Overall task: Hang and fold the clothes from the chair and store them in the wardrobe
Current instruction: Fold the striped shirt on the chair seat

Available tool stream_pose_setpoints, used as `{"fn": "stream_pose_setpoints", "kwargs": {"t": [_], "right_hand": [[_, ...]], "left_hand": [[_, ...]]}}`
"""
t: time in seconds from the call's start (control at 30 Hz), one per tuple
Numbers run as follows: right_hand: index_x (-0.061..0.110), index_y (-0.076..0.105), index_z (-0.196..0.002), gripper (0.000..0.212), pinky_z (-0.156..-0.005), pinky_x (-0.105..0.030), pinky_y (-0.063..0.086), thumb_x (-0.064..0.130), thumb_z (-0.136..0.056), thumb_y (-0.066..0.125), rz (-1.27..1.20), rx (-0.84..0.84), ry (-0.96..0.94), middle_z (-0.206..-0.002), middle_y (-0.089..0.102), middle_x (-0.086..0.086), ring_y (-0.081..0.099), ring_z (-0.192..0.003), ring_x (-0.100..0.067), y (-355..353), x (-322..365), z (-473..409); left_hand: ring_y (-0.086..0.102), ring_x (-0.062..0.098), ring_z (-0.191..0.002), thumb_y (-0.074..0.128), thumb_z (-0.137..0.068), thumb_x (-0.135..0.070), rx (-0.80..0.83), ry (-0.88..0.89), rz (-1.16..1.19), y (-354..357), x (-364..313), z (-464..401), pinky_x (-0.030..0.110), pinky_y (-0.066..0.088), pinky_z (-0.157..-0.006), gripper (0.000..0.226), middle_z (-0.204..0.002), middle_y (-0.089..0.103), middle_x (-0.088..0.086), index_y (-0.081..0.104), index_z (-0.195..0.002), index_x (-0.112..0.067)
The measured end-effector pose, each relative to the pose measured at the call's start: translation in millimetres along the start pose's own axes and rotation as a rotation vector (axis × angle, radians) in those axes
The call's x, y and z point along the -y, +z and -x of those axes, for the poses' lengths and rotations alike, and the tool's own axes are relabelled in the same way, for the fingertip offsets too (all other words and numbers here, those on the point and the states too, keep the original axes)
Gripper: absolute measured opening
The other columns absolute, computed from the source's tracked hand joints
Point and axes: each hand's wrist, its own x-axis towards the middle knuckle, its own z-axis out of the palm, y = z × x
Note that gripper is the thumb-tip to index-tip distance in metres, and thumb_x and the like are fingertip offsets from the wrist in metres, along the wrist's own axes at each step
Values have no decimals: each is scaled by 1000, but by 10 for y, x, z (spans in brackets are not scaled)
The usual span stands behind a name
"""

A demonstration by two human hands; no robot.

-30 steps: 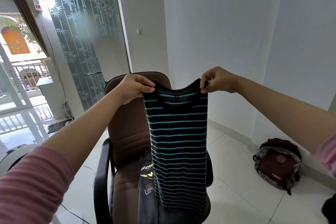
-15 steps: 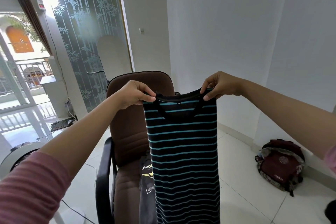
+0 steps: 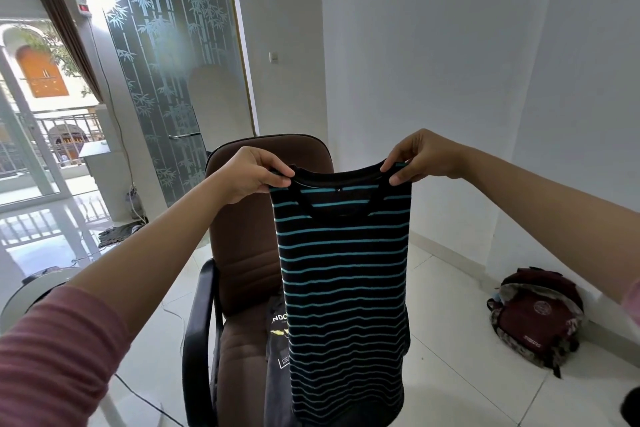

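Head view: left hand [image 3: 254, 172] and right hand [image 3: 420, 158] pinch striped shirt [image 3: 343, 270] at shoulders, frame centre, letting it hang flat for folding, above chair [image 3: 242, 236].

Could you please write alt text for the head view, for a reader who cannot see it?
The left hand and right hand pinch the shoulders of a black shirt with thin teal stripes, holding it up before a brown padded office chair where a dark printed garment lies.
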Motion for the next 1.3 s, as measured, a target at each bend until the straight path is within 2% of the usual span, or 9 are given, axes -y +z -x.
{"fn": "stream_pose_setpoints", "kwargs": {"t": [0.1, 0.27, 0.4, 0.53, 0.8, 0.93, 1.07, 1.2, 1.3], "right_hand": [[7, 74, -93, 24, -70, -27, 58, -1, -70, 78, -11, -15, -20, -94, 74, -9, 71, -88, -19, -12, 1, -19], [3, 71, -96, 23, -72, -26, 58, -4, -75, 74, -70, -31, -58, -84, 75, 2, 71, -84, -15, -45, 27, -38], [8, 68, -94, 16, -78, -34, 59, -3, -82, 68, -154, -31, -54, -95, 71, -6, 68, -87, -18, -85, 38, -87], [11, 63, -88, 15, -69, -28, 57, -4, -87, 61, -229, 29, -35, -94, 66, -7, 66, -83, -19, -78, 45, -151], [5, 67, -95, 15, -76, -29, 58, -5, -87, 61, -244, 102, 2, -102, 70, -10, 69, -91, -20, -52, -48, -255], [1, 68, -95, 17, -73, -26, 58, -7, -80, 68, -207, 122, 52, -90, 74, -6, 71, -87, -19, 39, -93, -371], [6, 69, -85, 18, -68, -25, 57, -8, -75, 70, -233, 92, 45, -76, 72, -2, 70, -78, -17, 56, -116, -530], [10, 62, -80, 21, -63, -24, 57, -10, -82, 61, -313, 136, 31, -79, 67, -2, 66, -74, -16, 9, -27, -709], [11, 57, -81, 22, -62, -24, 57, -11, -86, 56, -236, 220, 43, -84, 62, -5, 63, -75, -17, -1, 60, -826]], "left_hand": [[71, 20, -82, 67, -75, 11, -11, 12, 45, 4, -14, -2, 26, 58, -69, 26, -81, 74, 6, 76, -70, -13], [70, 18, -80, 67, -76, 7, -43, 8, 114, 3, -42, -21, 25, 58, -68, 18, -82, 73, 4, 74, -75, -9], [69, 19, -80, 64, -77, 10, -59, -12, 189, -22, -85, -52, 25, 58, -66, 22, -81, 71, 4, 73, -72, -10], [64, 24, -86, 58, -82, 12, -26, -35, 152, -18, -104, -73, 27, 59, -71, 20, -88, 63, 11, 64, -78, -6], [67, 19, -78, 67, -73, 9, 8, -82, 103, -31, -14, -107, 25, 58, -69, 20, -73, 67, 5, 66, -66, -10], [67, 18, -76, 75, -62, 1, 22, -131, 29, -43, 103, -191, 24, 57, -68, 16, -70, 66, 4, 65, -63, -11], [65, 20, -72, 77, -58, 2, 53, -126, 100, -97, 162, -327, 23, 56, -65, 20, -66, 65, 3, 62, -61, -11], [70, 24, -81, 88, -44, -7, 169, -132, 102, -248, 15, -452, 25, 57, -69, 29, -79, 71, 8, 71, -68, -11], [71, 24, -85, 82, -53, -3, 214, -197, -9, -353, -103, -525, 25, 58, -70, 22, -86, 73, 12, 75, -73, -9]]}}
